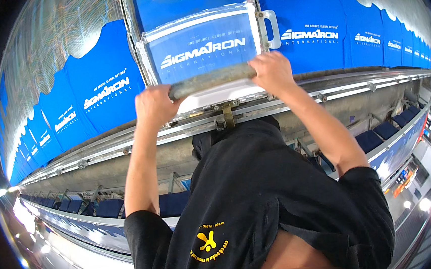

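Both my hands grip a worn, greyish squeegee (212, 81) that lies across the near end of a screen-printing frame (136, 44). My left hand (156, 106) is closed round its left end, and my right hand (273, 72) round its right end. Blue cloth with white lettering shows through the frame's mesh (203, 42). White ink (217, 95) lies between the squeegee and the frame's near edge. The squeegee's lower edge is hidden. A pale loop handle (270, 29) sticks out from the frame's right side.
Blue printed fabric panels (105, 87) run left and right along the long table. A metal rail (318, 95) with bolts edges it, and a metal bracket (228, 114) sits on it before my body. Dark blue pieces (368, 141) hang in a row behind me.
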`<action>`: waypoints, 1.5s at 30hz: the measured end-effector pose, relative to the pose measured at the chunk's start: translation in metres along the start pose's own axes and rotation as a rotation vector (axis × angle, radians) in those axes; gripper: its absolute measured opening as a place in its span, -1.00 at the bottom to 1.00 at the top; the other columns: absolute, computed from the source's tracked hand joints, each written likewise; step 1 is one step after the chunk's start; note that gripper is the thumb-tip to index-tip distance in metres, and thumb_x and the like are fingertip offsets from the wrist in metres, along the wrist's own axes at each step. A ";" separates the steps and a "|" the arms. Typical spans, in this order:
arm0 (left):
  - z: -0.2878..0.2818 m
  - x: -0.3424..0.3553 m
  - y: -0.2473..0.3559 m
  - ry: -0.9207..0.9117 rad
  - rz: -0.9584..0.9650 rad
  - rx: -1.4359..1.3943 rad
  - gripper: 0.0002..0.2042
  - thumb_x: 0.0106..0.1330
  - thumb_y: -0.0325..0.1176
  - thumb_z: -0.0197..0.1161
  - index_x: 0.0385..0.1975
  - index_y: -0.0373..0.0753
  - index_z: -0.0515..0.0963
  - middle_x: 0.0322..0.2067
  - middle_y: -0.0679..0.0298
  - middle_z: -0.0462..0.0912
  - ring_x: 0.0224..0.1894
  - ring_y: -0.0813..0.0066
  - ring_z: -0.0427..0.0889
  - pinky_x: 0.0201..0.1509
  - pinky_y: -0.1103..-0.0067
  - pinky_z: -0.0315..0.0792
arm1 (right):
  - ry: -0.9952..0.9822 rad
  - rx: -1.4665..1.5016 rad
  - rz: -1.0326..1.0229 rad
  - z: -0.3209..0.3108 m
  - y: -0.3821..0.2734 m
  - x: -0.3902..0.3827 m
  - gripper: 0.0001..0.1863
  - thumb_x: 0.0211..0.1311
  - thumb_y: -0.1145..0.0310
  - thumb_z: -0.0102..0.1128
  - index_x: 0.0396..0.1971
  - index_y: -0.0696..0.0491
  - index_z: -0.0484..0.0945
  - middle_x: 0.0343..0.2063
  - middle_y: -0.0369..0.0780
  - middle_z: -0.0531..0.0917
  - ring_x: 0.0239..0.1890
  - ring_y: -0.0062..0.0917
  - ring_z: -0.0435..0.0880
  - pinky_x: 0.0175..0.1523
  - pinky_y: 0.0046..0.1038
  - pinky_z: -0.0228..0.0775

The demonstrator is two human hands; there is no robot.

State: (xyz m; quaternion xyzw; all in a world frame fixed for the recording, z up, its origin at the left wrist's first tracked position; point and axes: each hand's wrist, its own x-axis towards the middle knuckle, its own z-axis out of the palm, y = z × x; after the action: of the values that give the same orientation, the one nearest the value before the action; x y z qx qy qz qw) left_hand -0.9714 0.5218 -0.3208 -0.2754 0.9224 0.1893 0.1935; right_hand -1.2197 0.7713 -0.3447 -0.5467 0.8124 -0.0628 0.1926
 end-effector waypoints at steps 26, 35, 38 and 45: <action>-0.005 0.045 -0.001 0.001 -0.043 0.040 -0.48 0.07 0.24 0.59 -0.29 -0.13 0.81 -0.39 0.19 0.81 -0.30 0.21 0.83 -0.17 0.30 0.68 | 0.071 -0.060 0.010 0.012 0.019 0.035 -0.73 -0.02 0.25 0.57 -0.26 -0.05 0.80 -0.36 -0.27 0.75 -0.20 -0.31 0.74 -0.04 -0.22 0.56; 0.035 -0.035 0.014 0.124 -0.003 -0.022 -0.49 -0.04 0.01 0.69 -0.15 -0.16 0.75 -0.15 0.21 0.79 0.00 0.13 0.76 0.15 0.28 0.61 | 0.188 0.170 -0.060 0.006 -0.004 -0.038 -0.55 0.19 -0.02 0.56 -0.16 0.05 0.74 -0.09 -0.14 0.77 0.03 -0.26 0.74 0.15 -0.24 0.54; 0.021 -0.043 0.026 0.087 0.038 0.178 -0.45 0.11 0.06 0.61 0.04 -0.13 0.75 0.25 0.13 0.65 0.38 0.09 0.53 0.57 0.10 0.18 | 0.345 0.553 0.106 -0.021 0.025 -0.013 -0.42 0.32 -0.17 0.45 -0.10 0.13 0.77 -0.13 -0.04 0.78 0.07 -0.22 0.74 0.21 -0.25 0.53; 0.052 -0.033 0.073 0.345 0.231 -0.090 -0.66 0.23 -0.22 0.46 -0.01 -0.16 0.71 -0.02 0.24 0.78 0.11 0.23 0.71 0.40 0.25 0.33 | 0.386 1.155 0.620 0.046 0.126 0.076 -0.43 0.45 0.12 0.43 0.27 0.19 0.59 -0.19 -0.22 0.77 -0.23 -0.62 0.68 -0.12 -0.48 0.55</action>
State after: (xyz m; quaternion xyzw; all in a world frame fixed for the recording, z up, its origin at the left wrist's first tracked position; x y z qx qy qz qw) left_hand -0.9751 0.6167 -0.3326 -0.2046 0.9580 0.2012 -0.0026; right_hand -1.3364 0.7565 -0.4451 -0.0774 0.7875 -0.5245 0.3141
